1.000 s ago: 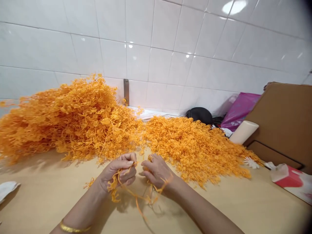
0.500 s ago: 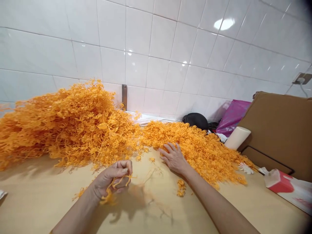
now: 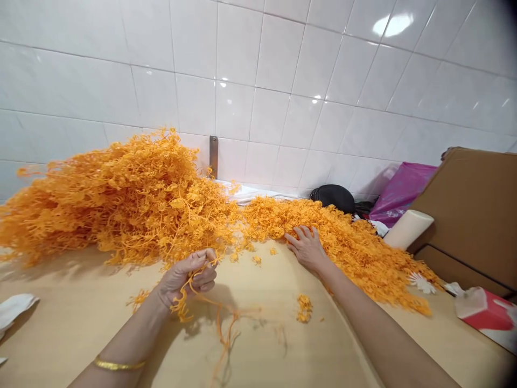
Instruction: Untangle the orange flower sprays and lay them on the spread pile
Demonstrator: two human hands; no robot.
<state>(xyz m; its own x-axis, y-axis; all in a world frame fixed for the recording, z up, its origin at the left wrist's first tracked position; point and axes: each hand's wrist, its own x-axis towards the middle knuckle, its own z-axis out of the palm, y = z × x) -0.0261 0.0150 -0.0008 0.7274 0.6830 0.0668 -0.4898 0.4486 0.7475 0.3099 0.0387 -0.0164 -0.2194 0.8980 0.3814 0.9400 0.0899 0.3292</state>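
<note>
My left hand (image 3: 194, 277) is closed in a pinch on an orange artificial flower stem (image 3: 182, 308). One curled end hangs below the palm, and a thin branching strand (image 3: 226, 334) trails over the table, blurred by motion. With fingers spread, my right hand (image 3: 309, 249) rests against the near edge of the low pile of orange florets (image 3: 351, 248); whether any bits are under its fingertips is hidden. A taller heap of orange branching sprigs (image 3: 141, 199) stands on the left, beyond my left hand. Between my forearms lies a small orange clump (image 3: 304, 308).
Cardboard box (image 3: 472, 210), white roll (image 3: 409, 229), purple bag (image 3: 404, 188) and black rounded case (image 3: 333, 198) crowd the back right. A red-and-white packet (image 3: 487, 312) and a white flower (image 3: 422, 283) lie at right. White cloth (image 3: 16, 312) sits at the left edge.
My right hand has shifted slightly right along the floret pile's edge. The stem's thin strand now stretches out below my left hand. The whole view has turned a little left.
</note>
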